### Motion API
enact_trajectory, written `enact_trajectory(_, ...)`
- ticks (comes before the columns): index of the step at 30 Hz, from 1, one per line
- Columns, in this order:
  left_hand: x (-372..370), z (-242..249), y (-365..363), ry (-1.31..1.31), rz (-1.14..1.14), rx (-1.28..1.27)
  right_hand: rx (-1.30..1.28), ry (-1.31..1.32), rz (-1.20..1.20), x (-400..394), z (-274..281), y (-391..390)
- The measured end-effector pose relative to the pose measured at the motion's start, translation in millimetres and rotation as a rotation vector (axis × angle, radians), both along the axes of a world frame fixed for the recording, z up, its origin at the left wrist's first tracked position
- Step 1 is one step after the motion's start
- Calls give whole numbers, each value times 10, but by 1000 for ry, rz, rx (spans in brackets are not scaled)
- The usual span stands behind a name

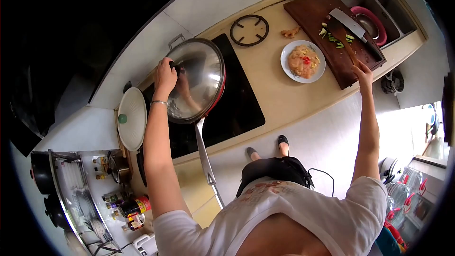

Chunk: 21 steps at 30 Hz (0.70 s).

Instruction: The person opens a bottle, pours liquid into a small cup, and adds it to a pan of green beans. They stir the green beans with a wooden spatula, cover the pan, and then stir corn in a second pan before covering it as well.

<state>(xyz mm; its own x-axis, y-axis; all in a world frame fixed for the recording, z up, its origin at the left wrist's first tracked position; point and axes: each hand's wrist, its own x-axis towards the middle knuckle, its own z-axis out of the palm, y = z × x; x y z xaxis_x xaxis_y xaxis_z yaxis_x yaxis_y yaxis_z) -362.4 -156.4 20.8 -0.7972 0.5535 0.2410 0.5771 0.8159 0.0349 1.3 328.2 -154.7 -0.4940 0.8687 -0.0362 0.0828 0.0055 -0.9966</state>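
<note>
My left hand [166, 73] grips the knob of a shiny metal lid [199, 78], held tilted over a red-rimmed pan on the black cooktop [237, 114]; the pan's long handle [206, 161] points toward me. My right hand [364, 72] reaches far right and holds the handle of a wooden spatula [342, 35] that lies across the dark wooden cutting board [315, 12]. Chopped green vegetables [334, 38] and a cleaver [353, 26] rest on that board. A white plate of raw meat pieces with a red bit [303, 61] stands left of the board.
A black pan-support ring [249, 30] and a piece of ginger [290, 32] lie on the counter. The sink [379, 12] holds a pink-rimmed bowl. A white lid with a green knob [130, 118] sits left of the cooktop. Bottles and jars [128, 206] crowd the lower-left shelf.
</note>
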Motion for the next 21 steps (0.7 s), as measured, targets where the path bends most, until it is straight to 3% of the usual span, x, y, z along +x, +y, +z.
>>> enact_trajectory(6, -122, -111, -68, -25, -6, -4, 56, -155, 22, 63, -82, 84)
enact_trajectory(10, 7, -23, 3, -7, -3, -49, 423, -395, -118, 71, -7, 35)
enact_trajectory(13, 43, -21, 39, -57, 46, -52, 530, -731, -115, 88, 295, -111)
enact_trajectory(16, 109, -31, 10, -18, 73, -37, 482, -824, -68, 88, 308, -128)
enact_trajectory(21, 109, 53, -240, 226, -35, 262, 604, -770, -36, 160, -66, 64)
